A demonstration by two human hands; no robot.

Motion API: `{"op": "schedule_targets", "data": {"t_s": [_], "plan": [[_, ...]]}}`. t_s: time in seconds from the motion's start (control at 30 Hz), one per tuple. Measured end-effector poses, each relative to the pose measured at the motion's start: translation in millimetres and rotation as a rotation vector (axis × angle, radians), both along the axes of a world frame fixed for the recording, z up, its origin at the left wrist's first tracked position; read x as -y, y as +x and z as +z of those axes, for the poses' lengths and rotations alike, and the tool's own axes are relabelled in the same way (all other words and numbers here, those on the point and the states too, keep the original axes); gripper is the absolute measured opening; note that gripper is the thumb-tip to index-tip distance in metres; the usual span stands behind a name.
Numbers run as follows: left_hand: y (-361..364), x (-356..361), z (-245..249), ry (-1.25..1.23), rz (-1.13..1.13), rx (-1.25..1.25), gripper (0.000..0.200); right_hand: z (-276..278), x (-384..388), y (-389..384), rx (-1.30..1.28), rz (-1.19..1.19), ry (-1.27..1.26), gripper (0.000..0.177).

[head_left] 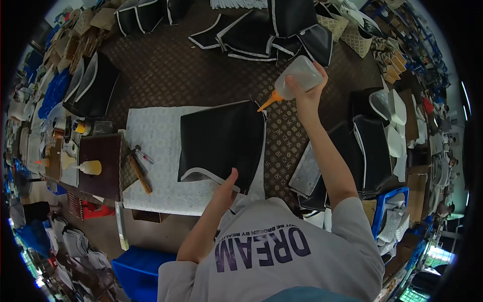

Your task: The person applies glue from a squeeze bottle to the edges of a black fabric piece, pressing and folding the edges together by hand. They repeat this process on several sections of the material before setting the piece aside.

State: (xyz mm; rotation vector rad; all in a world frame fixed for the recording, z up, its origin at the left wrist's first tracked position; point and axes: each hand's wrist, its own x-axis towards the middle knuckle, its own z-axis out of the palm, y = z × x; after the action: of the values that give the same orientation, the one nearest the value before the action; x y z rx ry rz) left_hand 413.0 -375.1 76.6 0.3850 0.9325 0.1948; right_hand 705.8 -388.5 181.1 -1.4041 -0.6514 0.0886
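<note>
1. Right hand [307, 96]: fingers and thumb are wrapping round a translucent squeeze bottle [301, 75], which is tilting so its orange nozzle [271, 100] is pointing down and left. Tip is sitting at the far right corner of the black panel [221, 136]; touching or just above, cannot tell.
2. Left hand [224, 194]: grasping the panel's near edge, right of its middle, thumb lying on top. Fingers are mostly hiding.
3. Panel is lying flat, partly over a pale patterned sheet [156, 131] on the brown surface [287, 131]; its right side is reaching past the sheet's main part.
4. State of the work: pale edging [201, 172] is showing along the curved near edge; the far edge is looking plain black from here. Judging by that, the panel is standing partway, with the far right corner getting attention. Whether any liquid is lying on it, cannot tell.
5. Other black pieces, many with pale borders, are lying in a far pile [249, 32], a left group [100, 83] and a right stack [372, 151]. Their borders are looking further along than the panel's far side; cannot tell whether they are finished.
6. Left of the panel, a hammer [138, 171] is resting on the sheet beside a slim tool [145, 157]. Farther left, a yellowish bottle [90, 167] is lying on a dark brown board [100, 146]. Neither hand is touching these.
</note>
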Motion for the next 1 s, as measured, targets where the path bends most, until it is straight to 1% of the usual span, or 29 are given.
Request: {"op": "schedule_targets", "data": {"t_s": [0.1, 0.3, 0.4, 0.5, 0.57, 0.63, 0.7, 0.8, 1.0], "plan": [[-1, 1, -4, -0.018, -0.083, -0.01, 0.077, -8, 0, 4, 0.0, 0.024, 0.0, 0.085], [2, 1, 11, 0.02, -0.111, -0.033, 0.072, -20, -1, 7, 0.024, 0.026, -0.03, 0.084], [6, 2, 20, 0.002, -0.079, -0.031, 0.063, -29, 0, 12, 0.062, 0.03, -0.068, 0.083], [-2, 4, -22, -0.063, -0.08, 0.097, 0.063, -28, 2, 11, -0.004, -0.01, -0.073, 0.082], [0, 5, -25, -0.084, -0.074, 0.046, 0.057, -30, 2, 12, -0.036, -0.043, -0.059, 0.081], [2, 8, -21, -0.077, -0.072, 0.021, 0.055, -33, 3, 14, -0.072, -0.051, -0.062, 0.08], [8, 9, 0, -0.043, -0.076, 0.019, 0.057, -37, 6, 19, -0.114, -0.036, -0.087, 0.078], [10, 10, -14, -0.08, -0.093, 0.011, 0.06, -29, 13, 9, -0.175, -0.058, -0.131, 0.076], [27, 7, -3, -0.07, -0.055, 0.094, 0.06, -26, 35, -9, -0.265, -0.104, -0.076, 0.075]]}}
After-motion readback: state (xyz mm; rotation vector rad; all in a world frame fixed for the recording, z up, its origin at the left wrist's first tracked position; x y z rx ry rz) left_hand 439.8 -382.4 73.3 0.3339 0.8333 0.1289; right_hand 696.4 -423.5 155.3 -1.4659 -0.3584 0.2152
